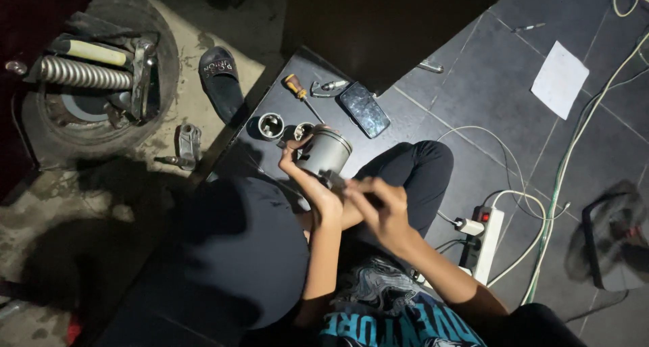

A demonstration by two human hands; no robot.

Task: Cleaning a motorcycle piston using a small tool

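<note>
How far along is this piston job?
Done: the metal piston is out, and small round parts lie on the dark tile. In hand: left hand holds the piston while right hand works at its underside. Left: untouched screwdriver.

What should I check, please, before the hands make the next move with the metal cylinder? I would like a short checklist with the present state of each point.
1. Left hand has firm hold of the metal cylinder: ok, fingers wrap its side and it is lifted off the floor.
2. Right hand is at the cylinder's lower end: ok, but what it grips is blurred, cannot tell.
3. Screwdriver is within reach: ok, it lies on the dark tile ahead.
4. Phone is away from the work: not ok, it lies close to the cylinder.
5. Two small round parts stay put: ok, they rest on the tile.
6. Power strip cables: not ok, loose beside the knee.
</note>
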